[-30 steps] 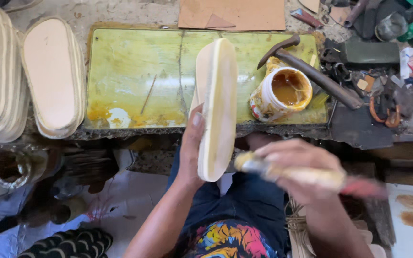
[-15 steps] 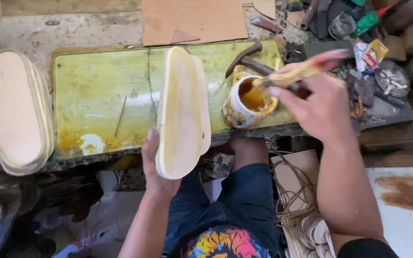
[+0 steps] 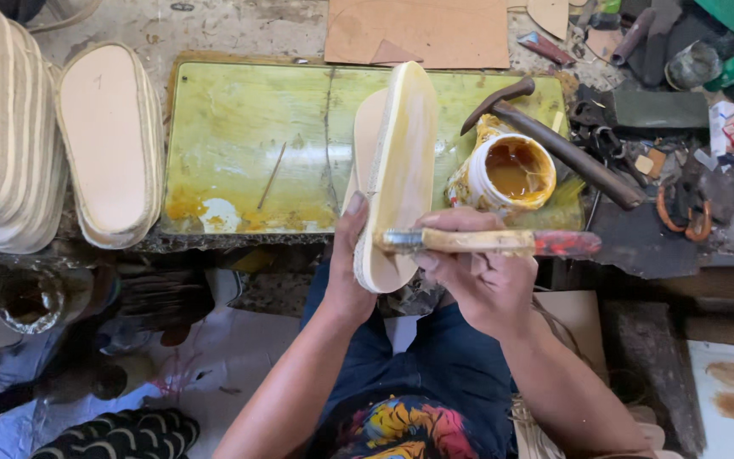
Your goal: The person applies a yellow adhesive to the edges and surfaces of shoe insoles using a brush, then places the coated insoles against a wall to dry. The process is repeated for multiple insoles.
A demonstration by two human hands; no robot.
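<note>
My left hand (image 3: 346, 255) grips a pale shoe sole (image 3: 401, 166) from below and holds it on edge, tilted over a yellow-stained glass work plate (image 3: 248, 144). My right hand (image 3: 477, 272) holds a glue brush (image 3: 503, 242) with a wooden handle and red end. The brush lies level and its bristle end touches the near part of the sole. An open tub of amber glue (image 3: 511, 170) stands just right of the sole.
A hammer (image 3: 554, 136) lies behind the glue tub. Stacks of finished soles (image 3: 108, 144) stand at the left. Cardboard (image 3: 422, 30) lies at the back. Tools and clutter (image 3: 681, 102) fill the right side. A glass (image 3: 27, 297) sits low left.
My right hand has come back from the glue tub and brought the brush down to the near end of the sole. The sole stays in my left hand.
</note>
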